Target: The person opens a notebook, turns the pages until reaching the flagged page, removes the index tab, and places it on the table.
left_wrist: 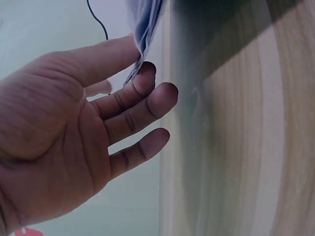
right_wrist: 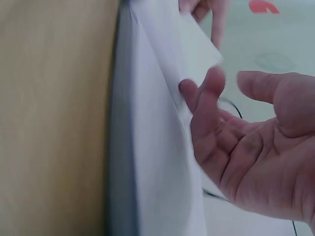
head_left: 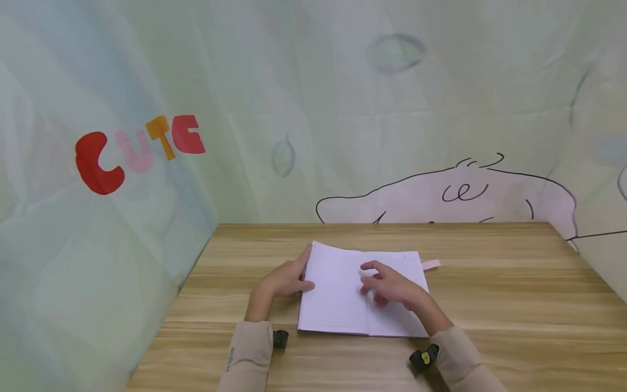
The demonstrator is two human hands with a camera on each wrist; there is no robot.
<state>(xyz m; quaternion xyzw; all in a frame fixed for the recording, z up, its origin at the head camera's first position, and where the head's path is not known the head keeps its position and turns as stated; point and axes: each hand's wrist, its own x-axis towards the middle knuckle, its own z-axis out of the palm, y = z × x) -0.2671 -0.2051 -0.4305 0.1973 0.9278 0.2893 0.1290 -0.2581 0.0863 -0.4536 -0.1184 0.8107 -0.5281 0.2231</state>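
Note:
An open notebook (head_left: 338, 305) with lined white pages lies on the wooden table. At its left edge, my left hand (head_left: 286, 279) grips the notebook, thumb on the page side. The left wrist view shows the notebook's edge (left_wrist: 146, 24) between thumb and fingers, with the lower fingers held away from it. Over the right page, near the centre fold, hovers my right hand (head_left: 394, 286) with loosely bent fingers and nothing in them. In the right wrist view, its fingertips overlap the white pages (right_wrist: 162, 162).
A pink ribbon-like strip (head_left: 431, 264) sticks out past the notebook's right edge. The wooden tabletop (head_left: 509, 305) reaches back to a fabric backdrop (head_left: 303, 98) with cartoon drawings and coloured letters (head_left: 100, 163). Both wrists wear small black devices (head_left: 281, 339).

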